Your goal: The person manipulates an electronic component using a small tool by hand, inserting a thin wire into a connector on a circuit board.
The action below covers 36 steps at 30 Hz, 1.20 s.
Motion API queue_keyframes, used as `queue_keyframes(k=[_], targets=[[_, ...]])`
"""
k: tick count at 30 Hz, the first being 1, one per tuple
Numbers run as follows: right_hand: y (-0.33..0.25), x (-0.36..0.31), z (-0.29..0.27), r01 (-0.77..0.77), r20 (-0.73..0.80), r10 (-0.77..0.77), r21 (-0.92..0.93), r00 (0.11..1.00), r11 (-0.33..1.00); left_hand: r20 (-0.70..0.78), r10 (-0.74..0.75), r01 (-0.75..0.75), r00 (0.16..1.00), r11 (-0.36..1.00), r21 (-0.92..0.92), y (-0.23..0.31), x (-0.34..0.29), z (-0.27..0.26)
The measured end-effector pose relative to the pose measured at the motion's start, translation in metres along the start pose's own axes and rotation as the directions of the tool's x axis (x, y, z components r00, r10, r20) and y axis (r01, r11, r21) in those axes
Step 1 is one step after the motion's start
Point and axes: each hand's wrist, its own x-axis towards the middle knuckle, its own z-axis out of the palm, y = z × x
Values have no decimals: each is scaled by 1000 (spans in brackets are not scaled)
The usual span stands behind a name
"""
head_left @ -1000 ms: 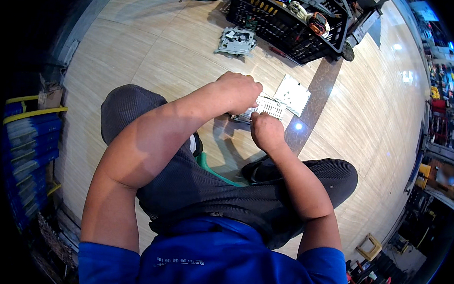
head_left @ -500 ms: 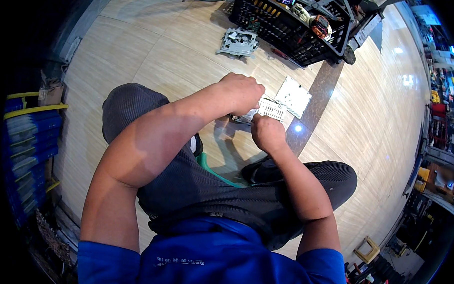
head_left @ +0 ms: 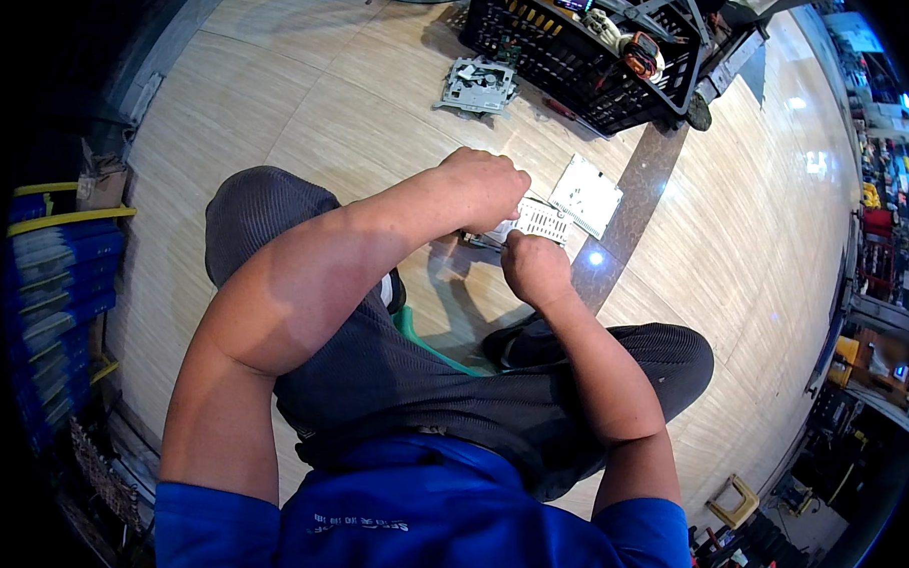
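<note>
A slotted metal housing (head_left: 544, 221) lies between my hands, just above the floor in front of my crossed legs. My left hand (head_left: 485, 188) is closed, bent over the left end of the housing; what its curled fingers grip is hidden beneath the knuckles. My right hand (head_left: 535, 267) is closed on the near edge of the slotted housing, thumb side up. Just beyond it, a flat pale metal panel (head_left: 587, 195) with a row of slots rests on the floor, partly over a dark tile strip.
A metal disc-drive-like mechanism (head_left: 479, 87) lies on the floor ahead. Behind it stands a black plastic crate (head_left: 543, 49) with cables and tools, a red-handled tool (head_left: 559, 107) beside it. Blue bins (head_left: 69, 291) stand at the left; shelves of goods (head_left: 883, 199) line the right.
</note>
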Motion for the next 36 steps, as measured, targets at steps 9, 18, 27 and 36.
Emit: queue_keyframes(k=[9,18,27,36], targets=[[0,1,2,-18,14,18,-29,1000,999,-20,3,-3,1000,1000,-2,0,-1,0],[0,2,0,-48,26,48,-3,999,999,-12,-5,5,1000,1000,1,1,-3,-2],[6,1,6,45,-115,-46,-8,992,999,-23,8,-7,1000,1000,20,0,-1,-1],[7,2,7,83,-165,-85,-18,983,996,-16,8,-8,1000,1000,6,0,-1,0]])
